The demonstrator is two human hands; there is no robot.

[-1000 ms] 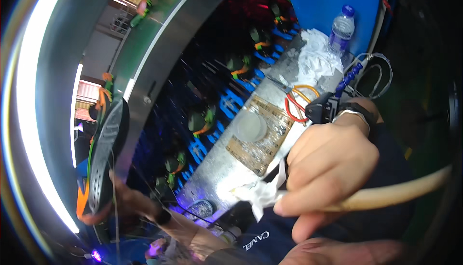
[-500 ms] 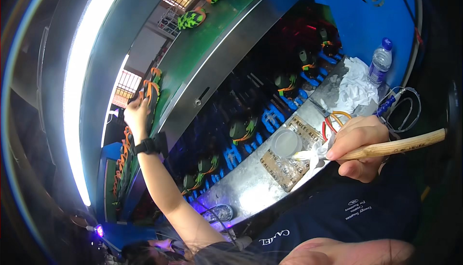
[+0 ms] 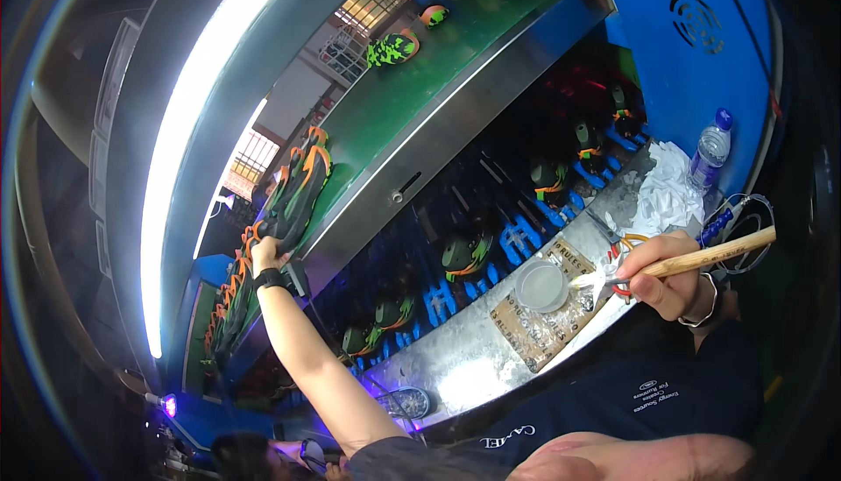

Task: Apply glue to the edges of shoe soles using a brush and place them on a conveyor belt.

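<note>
My left hand (image 3: 268, 255) reaches to the green conveyor belt (image 3: 399, 100) and is closed on a dark shoe (image 3: 289, 225) with orange trim, in a row of similar shoes. Its fingertips are partly hidden among them. In my right hand (image 3: 663, 278) is a brush (image 3: 714, 251) with a pale wooden handle, and white cloth or paper (image 3: 597, 281) is wrapped near its head. The brush tip points at a round tub (image 3: 541, 286) of whitish, cloudy liquid, beside its rim. That tub stands on a brown cardboard piece (image 3: 534, 341) on the metal bench.
Crumpled white paper (image 3: 663, 187) and a water bottle (image 3: 710, 150) stand at the bench's right end, near coiled clear tubing (image 3: 760, 218). Under the belt, shoes (image 3: 467, 253) sit among blue supports (image 3: 521, 240). A small dish (image 3: 407, 403) lies lower left.
The whole view has shifted, so the scene sits further right. My left hand has moved nearer along the shoe row. The brush tip is slightly farther right of the tub.
</note>
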